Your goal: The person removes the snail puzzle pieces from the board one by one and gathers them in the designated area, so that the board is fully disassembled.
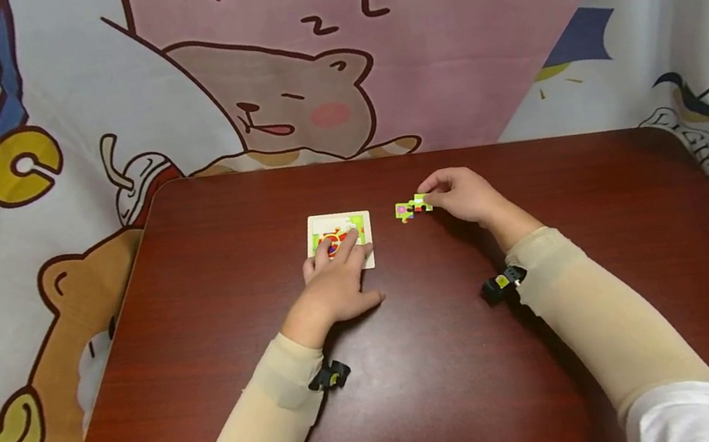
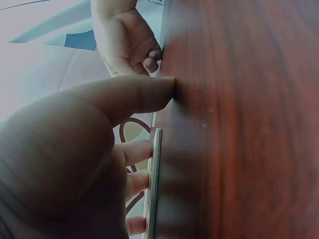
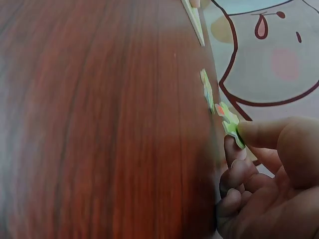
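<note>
A small square jigsaw board [image 1: 368,258] with a pale frame lies on the table, its picture red, green and yellow. My left hand [image 1: 330,287] rests on it with fingers spread and straight; in the left wrist view the fingertips [image 2: 141,180] touch the board and the thumb reaches the tabletop. To the right, my right hand [image 1: 463,195] pinches a green puzzle piece [image 3: 232,124] between thumb and finger, raised a little off the table. Another puzzle piece [image 1: 403,210], green with a pink spot, lies on the table just left of it.
The dark red-brown wooden table [image 1: 435,364] reaches back to a curtain [image 1: 441,66] printed with cartoon bears. Black wrist cameras are strapped to both forearms, the right one [image 1: 504,284] close above the tabletop.
</note>
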A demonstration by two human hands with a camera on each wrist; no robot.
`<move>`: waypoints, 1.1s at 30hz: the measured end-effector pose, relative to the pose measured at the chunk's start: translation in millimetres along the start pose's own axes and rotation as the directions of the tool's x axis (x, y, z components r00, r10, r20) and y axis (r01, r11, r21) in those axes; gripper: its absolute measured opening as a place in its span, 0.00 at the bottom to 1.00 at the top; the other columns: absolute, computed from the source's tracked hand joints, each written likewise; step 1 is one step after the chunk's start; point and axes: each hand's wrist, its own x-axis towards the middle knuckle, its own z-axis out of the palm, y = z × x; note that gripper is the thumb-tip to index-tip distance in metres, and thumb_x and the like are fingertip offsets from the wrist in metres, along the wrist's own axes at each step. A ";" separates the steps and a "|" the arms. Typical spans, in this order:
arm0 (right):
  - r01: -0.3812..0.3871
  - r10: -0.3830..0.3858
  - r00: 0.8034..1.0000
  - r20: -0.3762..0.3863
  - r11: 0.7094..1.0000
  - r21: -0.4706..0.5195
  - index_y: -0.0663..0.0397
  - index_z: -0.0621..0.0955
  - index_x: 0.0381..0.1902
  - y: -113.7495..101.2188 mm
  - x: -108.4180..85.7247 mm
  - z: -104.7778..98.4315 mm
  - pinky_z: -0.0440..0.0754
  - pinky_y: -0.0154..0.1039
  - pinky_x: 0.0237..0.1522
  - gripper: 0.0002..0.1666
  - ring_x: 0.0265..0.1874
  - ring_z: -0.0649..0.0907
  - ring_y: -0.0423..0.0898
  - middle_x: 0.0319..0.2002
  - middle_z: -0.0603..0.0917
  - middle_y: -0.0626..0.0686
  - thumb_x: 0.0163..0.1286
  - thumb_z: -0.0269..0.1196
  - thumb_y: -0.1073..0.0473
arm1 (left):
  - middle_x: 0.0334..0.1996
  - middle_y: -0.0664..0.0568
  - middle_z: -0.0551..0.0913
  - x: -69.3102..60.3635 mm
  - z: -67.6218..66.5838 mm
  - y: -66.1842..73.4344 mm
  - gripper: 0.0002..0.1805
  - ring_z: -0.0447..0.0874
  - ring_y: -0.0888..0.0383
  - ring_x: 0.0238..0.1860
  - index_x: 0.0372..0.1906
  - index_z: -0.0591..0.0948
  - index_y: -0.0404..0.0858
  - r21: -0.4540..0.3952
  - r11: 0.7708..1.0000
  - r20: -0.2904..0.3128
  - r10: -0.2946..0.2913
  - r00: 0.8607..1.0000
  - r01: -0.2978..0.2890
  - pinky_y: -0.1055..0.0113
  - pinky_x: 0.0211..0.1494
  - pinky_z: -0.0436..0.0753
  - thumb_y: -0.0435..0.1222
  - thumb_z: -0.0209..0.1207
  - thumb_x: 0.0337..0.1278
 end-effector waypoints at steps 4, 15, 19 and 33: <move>-0.004 0.005 1.000 0.008 1.000 -0.021 0.58 0.88 0.52 4.3 -2.8 -5.2 0.75 0.45 0.46 0.12 0.43 0.79 0.52 0.45 0.87 0.58 0.77 0.65 0.60 | 0.87 0.52 0.49 -0.4 0.4 0.0 0.46 0.43 0.32 0.82 0.82 0.66 0.52 -0.004 1.000 0.004 -0.002 1.000 0.002 0.33 0.73 0.57 0.58 0.68 0.62; -0.012 0.012 1.000 0.022 1.000 -0.003 0.60 0.88 0.53 8.0 -6.8 -11.0 0.74 0.46 0.47 0.12 0.44 0.78 0.53 0.45 0.86 0.59 0.77 0.64 0.61 | 0.87 0.52 0.50 0.8 4.1 -1.7 0.46 0.43 0.32 0.82 0.82 0.67 0.51 -0.035 0.999 -0.011 -0.005 1.000 0.004 0.32 0.73 0.56 0.56 0.68 0.60; -0.006 0.006 1.000 0.022 1.000 -0.021 0.59 0.88 0.52 9.7 -7.0 -9.6 0.75 0.45 0.46 0.12 0.42 0.79 0.52 0.42 0.86 0.57 0.77 0.64 0.62 | 0.86 0.51 0.52 -0.8 2.7 3.5 0.45 0.45 0.30 0.82 0.81 0.67 0.48 -0.007 1.000 -0.026 -0.011 1.000 0.011 0.31 0.74 0.57 0.56 0.68 0.62; -0.005 0.006 1.000 0.016 0.997 -0.076 0.57 0.89 0.53 17.1 -5.1 -9.9 0.75 0.48 0.52 0.13 0.49 0.82 0.53 0.48 0.89 0.58 0.78 0.64 0.60 | 0.81 0.47 0.61 -2.4 5.2 16.6 0.46 0.47 0.24 0.80 0.82 0.67 0.42 0.063 0.998 -0.046 -0.026 0.999 0.029 0.30 0.75 0.59 0.56 0.68 0.65</move>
